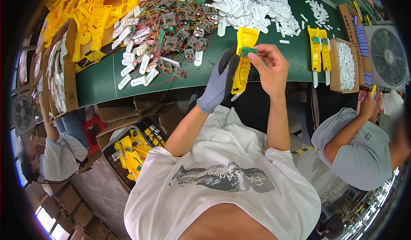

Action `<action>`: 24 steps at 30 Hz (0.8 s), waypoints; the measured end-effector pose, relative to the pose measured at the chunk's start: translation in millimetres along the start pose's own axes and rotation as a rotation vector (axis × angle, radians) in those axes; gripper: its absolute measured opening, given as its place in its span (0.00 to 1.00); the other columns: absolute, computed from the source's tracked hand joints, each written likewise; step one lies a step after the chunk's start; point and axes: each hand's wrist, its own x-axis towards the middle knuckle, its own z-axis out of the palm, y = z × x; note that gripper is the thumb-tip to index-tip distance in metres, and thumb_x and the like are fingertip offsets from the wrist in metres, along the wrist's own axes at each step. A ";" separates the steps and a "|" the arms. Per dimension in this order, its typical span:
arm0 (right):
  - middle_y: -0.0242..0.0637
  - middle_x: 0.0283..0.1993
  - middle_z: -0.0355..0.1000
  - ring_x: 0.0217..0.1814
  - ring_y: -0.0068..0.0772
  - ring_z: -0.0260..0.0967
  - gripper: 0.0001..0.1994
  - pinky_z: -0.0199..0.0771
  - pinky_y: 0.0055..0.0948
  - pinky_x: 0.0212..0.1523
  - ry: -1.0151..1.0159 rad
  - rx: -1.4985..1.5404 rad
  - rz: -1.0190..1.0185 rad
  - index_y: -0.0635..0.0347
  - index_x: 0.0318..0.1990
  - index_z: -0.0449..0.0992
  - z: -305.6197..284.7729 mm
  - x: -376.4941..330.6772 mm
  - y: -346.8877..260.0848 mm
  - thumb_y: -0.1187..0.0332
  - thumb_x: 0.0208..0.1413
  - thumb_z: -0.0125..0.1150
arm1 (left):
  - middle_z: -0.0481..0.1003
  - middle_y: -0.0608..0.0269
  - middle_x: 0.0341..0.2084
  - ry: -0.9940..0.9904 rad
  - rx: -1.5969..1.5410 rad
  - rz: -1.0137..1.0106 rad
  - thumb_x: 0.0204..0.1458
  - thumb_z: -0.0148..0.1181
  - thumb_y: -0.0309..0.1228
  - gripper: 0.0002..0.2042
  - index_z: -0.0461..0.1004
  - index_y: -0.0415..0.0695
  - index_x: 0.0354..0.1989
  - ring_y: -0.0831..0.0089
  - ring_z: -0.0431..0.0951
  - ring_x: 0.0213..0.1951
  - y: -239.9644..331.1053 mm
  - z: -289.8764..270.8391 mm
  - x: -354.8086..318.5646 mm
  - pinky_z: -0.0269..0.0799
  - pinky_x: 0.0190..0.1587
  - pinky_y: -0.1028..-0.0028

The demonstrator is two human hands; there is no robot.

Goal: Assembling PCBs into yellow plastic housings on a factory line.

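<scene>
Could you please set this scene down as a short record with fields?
Left hand: gloved, holding a yellow shell
Right hand: bare, pinching a green circuit board over the shell
Surface: green bench
Left of shell: heap of wired parts
Beyond shell: heap of white pieces
Farther right: two yellow units; open carton of small white pieces

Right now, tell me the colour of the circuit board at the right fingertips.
The circuit board is green; head view shows it.
</scene>
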 end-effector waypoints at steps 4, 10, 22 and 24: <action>0.31 0.31 0.71 0.31 0.15 0.66 0.09 0.67 0.17 0.35 -0.015 0.058 0.050 0.66 0.37 0.72 -3.9 -0.4 0.1 0.76 0.48 0.64 | 0.68 0.65 0.32 0.000 -0.069 -0.064 0.61 0.42 0.40 0.17 0.61 0.41 0.53 0.81 0.70 0.31 2.0 2.3 0.0 0.69 0.32 0.78; 0.31 0.31 0.72 0.32 0.16 0.67 0.08 0.68 0.17 0.36 -0.028 0.085 0.081 0.66 0.36 0.72 -5.1 1.1 -1.0 0.76 0.48 0.64 | 0.69 0.64 0.30 -0.010 -0.088 -0.047 0.61 0.42 0.41 0.17 0.62 0.41 0.51 0.79 0.71 0.28 -3.7 -0.1 0.3 0.69 0.27 0.78; 0.31 0.32 0.71 0.32 0.16 0.67 0.08 0.67 0.16 0.35 0.011 0.151 0.115 0.66 0.36 0.71 -0.6 -3.2 1.7 0.78 0.49 0.63 | 0.70 0.59 0.32 0.107 0.108 0.089 0.62 0.40 0.37 0.16 0.62 0.39 0.50 0.76 0.73 0.32 -26.1 -3.1 -3.8 0.72 0.32 0.75; 0.31 0.31 0.70 0.32 0.16 0.66 0.08 0.66 0.15 0.35 -0.047 0.018 0.044 0.66 0.36 0.71 -2.8 -4.0 3.3 0.78 0.49 0.63 | 0.71 0.58 0.31 0.140 0.143 0.149 0.62 0.39 0.36 0.15 0.62 0.39 0.49 0.76 0.74 0.30 -32.3 -3.6 -2.7 0.72 0.29 0.75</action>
